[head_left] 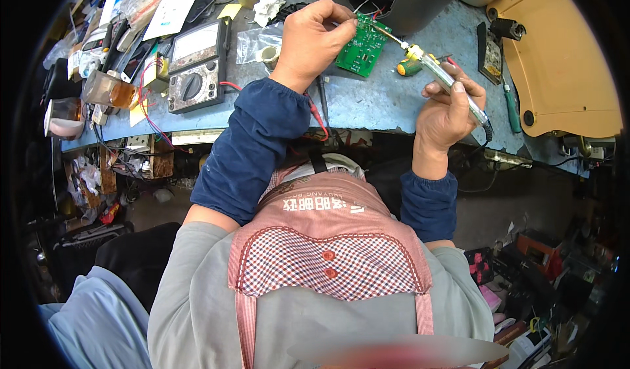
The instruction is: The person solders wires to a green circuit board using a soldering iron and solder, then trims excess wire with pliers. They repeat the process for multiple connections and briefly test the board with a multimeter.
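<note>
My left hand [312, 44] is closed in a pinch at the upper left edge of a green circuit board [361, 53]. What its fingertips hold, perhaps a thin wire or the board's edge, is too small to make out. Thin red and white wires [375, 15] run from the board's top to an opening in a dark grey housing [420, 5]. In my right hand [453, 110] is a soldering iron [441, 70], gripped by its clear handle like a pen. Its tip points left and reaches the upper part of the board.
An analog multimeter [194, 67] lies left of my left hand, its red lead [316, 116] trailing over the bench edge. A yellow-green screwdriver [410, 67] is beside the board. A green-handled screwdriver [512, 110] and a tan casing [564, 61] lie at right. Clutter fills the far left.
</note>
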Tool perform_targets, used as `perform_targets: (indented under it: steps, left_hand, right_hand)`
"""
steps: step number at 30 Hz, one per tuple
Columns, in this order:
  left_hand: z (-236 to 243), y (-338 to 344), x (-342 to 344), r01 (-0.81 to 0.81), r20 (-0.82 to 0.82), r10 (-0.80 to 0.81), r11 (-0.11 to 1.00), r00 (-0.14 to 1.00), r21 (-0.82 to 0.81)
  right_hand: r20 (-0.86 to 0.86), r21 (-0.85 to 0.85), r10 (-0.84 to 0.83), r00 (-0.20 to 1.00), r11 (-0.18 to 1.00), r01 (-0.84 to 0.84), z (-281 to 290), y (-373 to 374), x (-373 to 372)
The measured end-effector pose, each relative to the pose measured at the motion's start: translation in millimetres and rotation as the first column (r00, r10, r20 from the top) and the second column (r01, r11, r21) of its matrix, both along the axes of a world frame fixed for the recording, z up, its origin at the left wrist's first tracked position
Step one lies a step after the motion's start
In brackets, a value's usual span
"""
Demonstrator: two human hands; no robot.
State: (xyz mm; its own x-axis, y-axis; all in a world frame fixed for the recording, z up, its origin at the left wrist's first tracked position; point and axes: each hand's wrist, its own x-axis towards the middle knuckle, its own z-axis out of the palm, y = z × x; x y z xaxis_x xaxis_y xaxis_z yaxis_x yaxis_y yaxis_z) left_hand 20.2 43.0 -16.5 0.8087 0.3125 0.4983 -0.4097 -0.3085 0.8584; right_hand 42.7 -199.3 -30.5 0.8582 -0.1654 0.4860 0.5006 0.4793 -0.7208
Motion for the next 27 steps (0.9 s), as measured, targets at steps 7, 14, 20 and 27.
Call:
perform_targets:
  steps: [7,14,20,27]
  left_hand:
    - [0.5,0.2,0.0,0.003,-0.010,-0.003,1.000,1.000,0.001]
    - [0.9,0.2,-0.5,-0.017,-0.014,0.017,0.999,1.000,0.028]
    - [0.7,-0.6,0.3,-0.024,-0.008,0.025,0.999,1.000,0.028]
    - [0.9,0.1,0.0,-0.024,-0.007,0.024,0.999,1.000,0.028]
  right_hand:
    - [0.015,-0.001,0.009,1.000,1.000,-0.009,-1.7,0.0,1.4]
    - [0.011,-0.004,0.016,1.000,1.000,-0.016,-0.8,0.5,0.3]
    - [0.012,-0.016,0.010,1.000,1.000,-0.010,-0.4,0.0,-1.3]
    - [0.002,-0.020,0.009,1.000,1.000,-0.009,0.1,0.5,-2.3]
